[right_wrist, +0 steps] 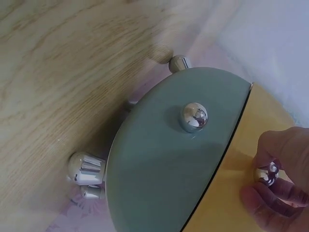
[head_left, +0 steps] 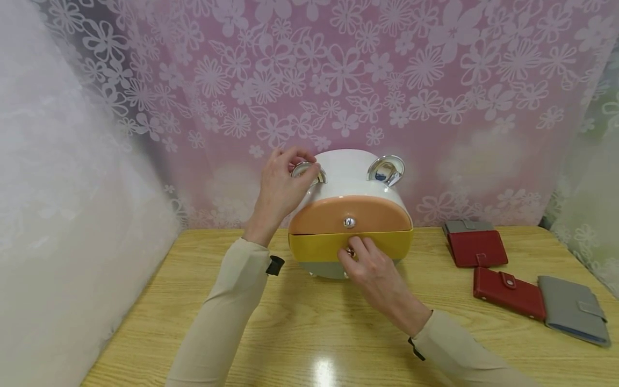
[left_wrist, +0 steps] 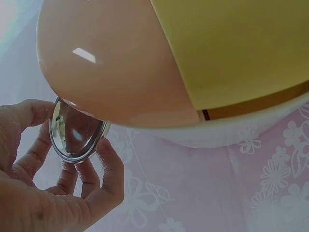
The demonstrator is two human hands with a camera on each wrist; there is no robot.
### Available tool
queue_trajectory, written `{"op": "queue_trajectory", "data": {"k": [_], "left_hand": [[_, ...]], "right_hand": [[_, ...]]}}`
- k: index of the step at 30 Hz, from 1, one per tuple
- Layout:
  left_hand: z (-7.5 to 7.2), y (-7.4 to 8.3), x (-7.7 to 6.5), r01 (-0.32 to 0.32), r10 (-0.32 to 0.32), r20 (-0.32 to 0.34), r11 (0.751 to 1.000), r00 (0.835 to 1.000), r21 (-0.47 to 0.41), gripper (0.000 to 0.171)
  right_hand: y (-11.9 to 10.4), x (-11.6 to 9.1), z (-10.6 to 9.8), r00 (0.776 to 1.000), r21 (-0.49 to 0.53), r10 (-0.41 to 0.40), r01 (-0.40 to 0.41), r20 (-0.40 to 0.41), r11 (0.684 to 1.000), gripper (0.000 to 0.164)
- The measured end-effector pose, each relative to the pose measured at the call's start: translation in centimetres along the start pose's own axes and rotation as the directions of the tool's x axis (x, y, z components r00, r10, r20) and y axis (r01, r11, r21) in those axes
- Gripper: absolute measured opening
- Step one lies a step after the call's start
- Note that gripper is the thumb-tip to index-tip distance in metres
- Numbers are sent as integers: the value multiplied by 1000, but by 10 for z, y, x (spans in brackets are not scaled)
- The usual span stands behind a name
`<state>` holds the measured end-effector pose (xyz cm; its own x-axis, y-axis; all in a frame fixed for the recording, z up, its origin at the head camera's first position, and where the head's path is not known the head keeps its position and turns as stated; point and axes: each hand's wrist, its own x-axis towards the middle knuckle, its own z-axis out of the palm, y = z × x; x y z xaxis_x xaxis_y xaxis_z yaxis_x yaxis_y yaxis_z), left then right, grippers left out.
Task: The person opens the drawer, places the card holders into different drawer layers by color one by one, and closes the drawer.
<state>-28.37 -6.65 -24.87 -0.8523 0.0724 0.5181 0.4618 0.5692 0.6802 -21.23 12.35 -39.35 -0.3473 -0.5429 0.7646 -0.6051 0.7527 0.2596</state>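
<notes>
A rounded white drawer box (head_left: 345, 167) stands on the table, with an orange top drawer (head_left: 319, 215), a yellow middle drawer (head_left: 311, 247) and a grey-green bottom drawer (right_wrist: 159, 154). My left hand (head_left: 282, 185) grips the box's left chrome ear (left_wrist: 72, 140), thumb and fingers curled about its rim. With thumb and fingertips my right hand (head_left: 374, 274) pinches the round chrome knob (right_wrist: 265, 174) of the yellow drawer. That drawer juts out slightly; a narrow gap shows along its side in the left wrist view. The orange drawer looks closed.
To the right on the wooden table (head_left: 203, 301) lie a red wallet (head_left: 479, 248) over a grey one (head_left: 466, 226). Nearer are another red wallet (head_left: 512, 295) and a grey wallet (head_left: 573, 309). A pink flowered curtain (head_left: 290, 80) hangs behind the box.
</notes>
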Motion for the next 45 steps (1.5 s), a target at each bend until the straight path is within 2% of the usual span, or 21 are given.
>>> {"op": "queue_trajectory", "data": {"k": [8, 20, 28, 41, 45], "left_hand": [[-1, 0, 1, 9, -9, 5, 1000, 1000, 5, 15], [0, 1, 0, 22, -22, 6, 1000, 1000, 8, 15], [0, 0, 1, 14, -14, 5, 1000, 1000, 9, 16], [0, 0, 0, 9, -9, -5, 1000, 1000, 2, 17], [0, 1, 0, 9, -9, -4, 1000, 1000, 1, 17]], "right_hand": [[-3, 0, -1, 1000, 2, 5, -5, -2, 1000, 17], [-6, -1, -3, 999, 8, 8, -7, -39, 1000, 24], [-8, -3, -4, 999, 5, 17, -17, -33, 1000, 47], [-12, -4, -9, 999, -8, 8, -8, -37, 1000, 46], [-13, -5, -10, 999, 8, 9, -9, -39, 1000, 33]]}}
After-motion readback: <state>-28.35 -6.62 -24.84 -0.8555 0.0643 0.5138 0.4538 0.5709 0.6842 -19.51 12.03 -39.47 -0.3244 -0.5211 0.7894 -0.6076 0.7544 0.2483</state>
